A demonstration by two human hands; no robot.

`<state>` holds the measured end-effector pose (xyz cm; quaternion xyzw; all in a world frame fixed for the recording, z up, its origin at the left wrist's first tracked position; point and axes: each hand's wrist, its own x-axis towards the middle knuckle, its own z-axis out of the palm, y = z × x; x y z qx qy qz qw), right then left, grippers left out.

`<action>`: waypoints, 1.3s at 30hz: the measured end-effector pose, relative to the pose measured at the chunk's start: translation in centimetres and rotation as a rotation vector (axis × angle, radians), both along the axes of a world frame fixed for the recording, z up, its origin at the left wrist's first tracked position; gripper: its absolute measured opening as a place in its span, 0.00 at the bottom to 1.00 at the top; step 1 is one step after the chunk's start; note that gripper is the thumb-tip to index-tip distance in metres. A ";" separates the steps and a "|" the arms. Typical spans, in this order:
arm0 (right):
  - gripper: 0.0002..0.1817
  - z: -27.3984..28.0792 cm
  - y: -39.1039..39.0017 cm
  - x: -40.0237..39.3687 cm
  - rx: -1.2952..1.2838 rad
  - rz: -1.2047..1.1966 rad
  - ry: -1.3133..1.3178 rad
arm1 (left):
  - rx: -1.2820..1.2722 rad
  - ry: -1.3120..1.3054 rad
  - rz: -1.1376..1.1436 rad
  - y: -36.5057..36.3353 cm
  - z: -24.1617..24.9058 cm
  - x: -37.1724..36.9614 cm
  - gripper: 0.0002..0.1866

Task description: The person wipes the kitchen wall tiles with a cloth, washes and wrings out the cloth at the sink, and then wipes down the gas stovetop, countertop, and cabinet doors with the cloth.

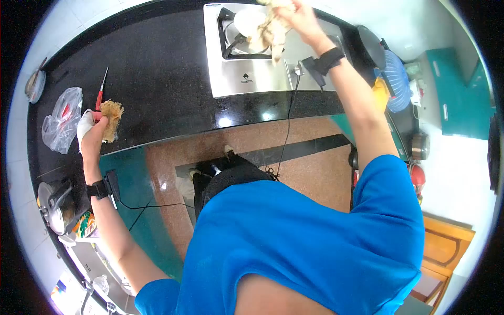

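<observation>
A: Item one, left hand (90, 131)?
B: Grip closed around a tan fibrous scrubber (112, 119), pressed onto the black tabletop (168, 79) near its left end. A black wrist strap (97, 189) with a small device and cable was on that forearm.

A: Item two, right hand (296, 16)?
B: Raised over the steel gas stove (252, 52) at the tabletop's far edge, grip bunched on a pale crumpled cloth (268, 34) that hung down over the burner grate. A black strap (329, 59) sat on that wrist too.

A: Any writing or brand?
B: A small dark emblem (245, 77) was on the stove's front panel; too small to read.

A: Other entries?
B: A red-handled screwdriver (101, 92) just beyond the scrubber; a clear plastic bag (63, 119) at the left edge; a metal pot (55, 205) at the near left corner; a blue fan (396, 79) beyond the right end. The person wore a blue shirt (315, 241).
</observation>
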<state>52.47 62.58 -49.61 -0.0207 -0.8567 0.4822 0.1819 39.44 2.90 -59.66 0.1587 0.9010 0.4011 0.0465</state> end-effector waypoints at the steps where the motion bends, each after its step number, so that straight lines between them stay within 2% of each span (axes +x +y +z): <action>1: 0.32 1.2 0.4 0.6 -0.001 -0.001 0.002 | -0.001 0.002 -0.001 0.2 0.2 0.0 0.05; 3: 0.27 3.6 1.1 1.6 -0.174 -0.257 0.127 | 0.009 -0.021 0.024 0.8 0.6 0.4 0.05; 5: 0.25 7.5 0.9 3.6 -0.330 -0.203 0.154 | 0.010 -0.014 0.031 0.4 0.2 0.4 0.05; 7: 0.23 9.4 3.9 5.1 -0.297 -0.130 0.221 | 0.014 -0.009 0.035 -0.3 -0.2 0.6 0.05; 9: 0.22 12.2 2.8 7.4 -0.385 -0.135 0.258 | 0.055 -0.069 0.077 -1.1 -0.4 1.1 0.05; 12: 0.22 14.2 4.8 9.5 -0.285 -0.138 0.261 | 0.046 -0.088 0.104 -2.0 -0.6 1.6 0.05; 16: 0.23 17.0 1.6 11.8 -0.355 -0.099 0.194 | 0.081 -0.140 0.078 -0.2 0.7 1.9 0.06; 17: 0.20 15.9 6.9 11.9 -0.218 -0.282 0.130 | 0.087 -0.176 0.050 0.3 1.5 1.9 0.08; 18: 0.16 16.2 4.0 11.8 -0.274 -0.288 0.183 | -0.123 -0.120 0.008 0.8 2.1 1.0 0.11; 19: 0.15 16.3 3.6 11.7 -0.274 -0.249 0.121 | -0.142 -0.007 0.055 1.9 3.2 1.7 0.12; 20: 0.15 16.2 1.2 11.4 -0.318 -0.270 0.141 | -0.199 -0.011 0.056 1.8 2.0 0.2 0.12; 21: 0.15 16.5 -1.7 11.0 -0.386 -0.220 0.085 | -0.066 0.054 0.045 2.7 3.5 1.4 0.12; 22: 0.16 15.7 -2.6 9.9 -0.468 -0.200 -0.002 | -0.162 0.114 0.071 4.7 7.7 3.7 0.12; 23: 0.18 15.2 -5.4 9.3 -0.501 -0.188 -0.055 | -0.017 0.033 0.021 3.8 7.2 3.5 0.12; 24: 0.19 13.9 -7.5 7.7 -0.520 -0.090 -0.129 | 0.077 0.078 0.074 3.5 7.1 4.0 0.12; 27: 0.24 8.4 -15.0 2.2 -0.462 0.121 -0.229 | 0.066 0.053 0.174 1.8 8.2 5.4 0.12; 29: 0.26 2.0 -18.5 -1.9 -0.393 0.239 -0.320 | 0.071 0.053 0.228 0.0 9.3 7.3 0.12; 31: 0.28 -11.1 -19.4 -8.5 -0.042 0.467 -0.153 | 0.019 0.112 0.341 -3.0 9.7 9.2 0.13; 32: 0.29 -18.6 -20.9 -10.2 0.405 0.490 -0.084 | -0.007 0.122 0.416 -5.8 10.6 11.1 0.13; 33: 0.30 -22.9 -22.7 -11.0 0.855 0.465 0.011 | -0.004 0.155 0.467 -8.3 11.6 13.3 0.12; 35: 0.30 -19.6 -30.6 -8.7 0.935 0.288 0.127 | 0.098 0.139 0.551 -13.6 12.2 17.0 0.09; 36: 0.30 -19.6 -31.5 -10.6 0.905 0.343 0.127 | 0.042 0.095 0.690 -15.2 14.0 19.2 0.06; 38: 0.29 -21.8 -31.5 -14.9 0.827 0.398 0.153 | -0.085 -0.206 1.011 -22.6 12.5 21.9 0.04; 39: 0.28 -22.3 -31.8 -16.9 0.810 0.350 0.173 | 0.127 -0.170 1.028 -27.1 10.9 24.4 0.07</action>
